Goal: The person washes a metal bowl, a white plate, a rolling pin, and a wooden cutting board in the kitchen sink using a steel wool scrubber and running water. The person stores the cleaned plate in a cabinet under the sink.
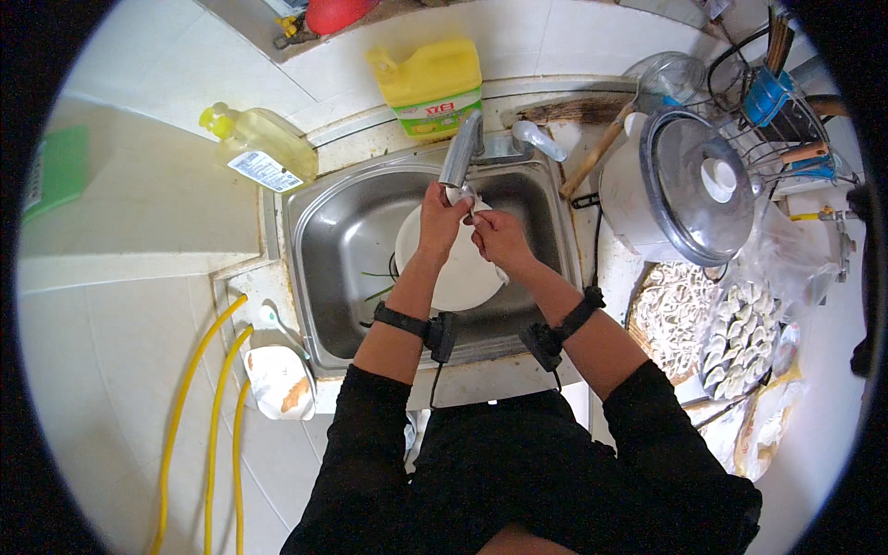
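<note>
Both my hands are close together under the metal faucet spout [460, 154], over the stainless steel sink [340, 229]. The fingers of my left hand [442, 222] and my right hand [501, 239] meet on a small, shiny, pale object [470, 198]. My fingers hide much of it, so its exact kind cannot be told. Below the hands, a large white round plate or lid [454, 284] lies in the sink, partly covered by my forearms. Green vegetable scraps [378, 284] lie to its left.
Behind the sink stands a yellow detergent jug [437, 80]; a clear yellow bottle [270, 146] is left of it. At right are a lidded pot [645, 187], a wooden handle [596, 152], and trays of noodles [669, 319] and dumplings [741, 340]. A white bowl [270, 381] sits front left.
</note>
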